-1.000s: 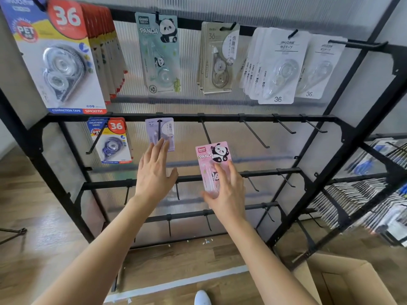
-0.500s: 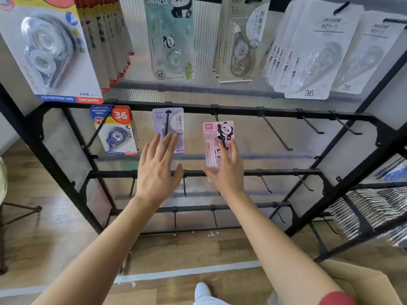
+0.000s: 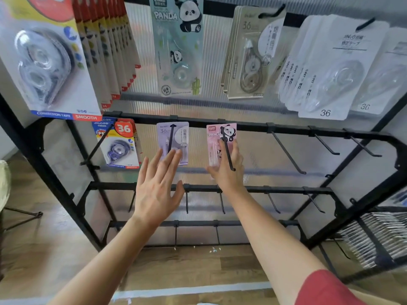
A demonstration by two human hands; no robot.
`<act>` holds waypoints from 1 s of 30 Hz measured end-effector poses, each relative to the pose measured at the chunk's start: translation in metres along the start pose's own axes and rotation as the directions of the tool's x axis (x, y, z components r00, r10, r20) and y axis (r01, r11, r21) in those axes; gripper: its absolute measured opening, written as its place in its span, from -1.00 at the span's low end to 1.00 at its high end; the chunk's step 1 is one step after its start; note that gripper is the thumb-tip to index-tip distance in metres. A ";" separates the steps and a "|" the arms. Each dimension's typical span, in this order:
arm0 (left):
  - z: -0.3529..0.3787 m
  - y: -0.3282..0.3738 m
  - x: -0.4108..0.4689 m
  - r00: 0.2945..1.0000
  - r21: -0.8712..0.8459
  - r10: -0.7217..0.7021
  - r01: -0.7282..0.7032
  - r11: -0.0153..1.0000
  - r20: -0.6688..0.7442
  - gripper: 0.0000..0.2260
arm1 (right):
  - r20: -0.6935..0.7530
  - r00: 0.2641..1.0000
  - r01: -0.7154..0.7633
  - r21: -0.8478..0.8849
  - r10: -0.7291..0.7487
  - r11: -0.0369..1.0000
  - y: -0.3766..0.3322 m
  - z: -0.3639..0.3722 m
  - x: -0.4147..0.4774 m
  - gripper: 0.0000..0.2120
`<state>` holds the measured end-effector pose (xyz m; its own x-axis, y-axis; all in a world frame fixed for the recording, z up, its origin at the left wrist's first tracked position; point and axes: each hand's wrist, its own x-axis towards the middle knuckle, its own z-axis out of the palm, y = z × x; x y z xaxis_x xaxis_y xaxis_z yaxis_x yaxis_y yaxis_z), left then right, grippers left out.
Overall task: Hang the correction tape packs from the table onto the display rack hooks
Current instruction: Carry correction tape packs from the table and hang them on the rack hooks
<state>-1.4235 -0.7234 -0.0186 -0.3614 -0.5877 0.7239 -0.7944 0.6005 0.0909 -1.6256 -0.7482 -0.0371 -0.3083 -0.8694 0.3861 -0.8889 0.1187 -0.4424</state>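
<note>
A pink panda correction tape pack (image 3: 217, 137) hangs threaded on a black hook (image 3: 226, 150) of the rack's middle bar (image 3: 286, 129). My right hand (image 3: 229, 175) holds the pack's lower part, and the hook's shaft runs in front of my fingers. To the left, a lilac pack (image 3: 178, 134) hangs on the neighbouring hook. My left hand (image 3: 157, 186) is spread flat, its fingertips just below and in front of that lilac pack, holding nothing.
A blue and yellow "36" pack (image 3: 119, 144) hangs left of the lilac one. Several bare hooks (image 3: 287, 155) stick out to the right and on the lower bars. The top row holds full stacks of packs (image 3: 326, 69). Another stocked rack (image 3: 374, 234) stands at lower right.
My right hand raised the pink pack from below the bar and slid it onto the hook. My left hand stayed by the lilac pack. The view moved closer to the rack.
</note>
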 end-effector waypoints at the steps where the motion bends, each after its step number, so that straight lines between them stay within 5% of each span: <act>1: -0.001 0.000 0.000 1.000 -0.001 -0.001 0.001 1.000 0.002 -0.44 | 0.012 1.000 0.003 -0.004 -0.003 1.000 0.000 -0.001 -0.001 -0.12; 18: -0.036 0.022 -0.024 0.931 0.020 -0.034 0.029 0.999 0.365 -0.27 | 0.187 0.975 -0.066 -0.262 0.118 0.963 -0.026 -0.066 -0.106 -0.30; 30: -0.063 0.088 -0.139 0.758 0.053 -0.187 0.198 0.979 0.625 -0.30 | 0.431 0.884 -0.060 -0.285 0.184 0.957 -0.023 -0.100 -0.242 -0.34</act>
<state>-1.4125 -0.5548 -0.0685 -0.4304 -0.8966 0.1041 -0.8749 0.4428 0.1962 -1.5644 -0.4928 -0.0393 -0.2898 -0.9530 -0.0886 -0.9284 0.3024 -0.2158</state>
